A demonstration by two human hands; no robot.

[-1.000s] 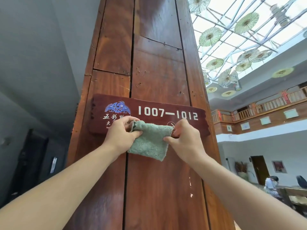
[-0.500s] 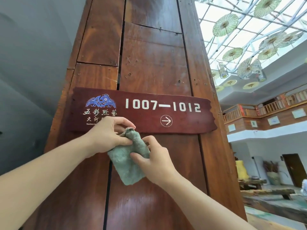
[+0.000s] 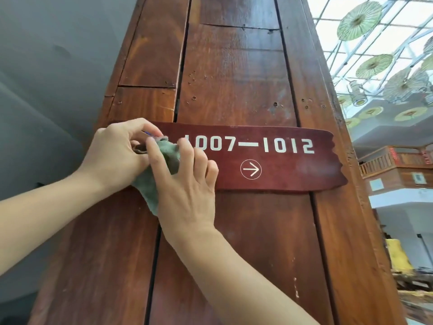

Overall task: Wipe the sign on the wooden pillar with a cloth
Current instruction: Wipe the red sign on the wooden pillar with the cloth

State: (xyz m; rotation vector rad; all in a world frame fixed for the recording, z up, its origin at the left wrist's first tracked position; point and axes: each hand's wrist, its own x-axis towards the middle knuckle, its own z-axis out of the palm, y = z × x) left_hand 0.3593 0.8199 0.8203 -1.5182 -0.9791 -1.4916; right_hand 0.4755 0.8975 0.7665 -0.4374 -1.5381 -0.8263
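Observation:
A dark red sign (image 3: 276, 158) with white "1007—1012" and a circled arrow is fixed across the wooden pillar (image 3: 234, 71). A bunched grey-green cloth (image 3: 168, 152) is pressed on the sign's left part. My right hand (image 3: 187, 184) lies over the cloth with fingers spread onto the sign. My left hand (image 3: 117, 153) pinches the cloth's upper left edge. Both hands hide the sign's left end and its logo. The cloth's lower corner hangs below the sign.
A grey wall (image 3: 46, 78) rises left of the pillar. To the right are a glass roof with hanging paper umbrellas (image 3: 359, 19), a wooden balcony (image 3: 396, 163) and furniture low down.
Both hands and the cloth moved up from below the sign onto its left part, now covering the logo. The view has come closer and shifted.

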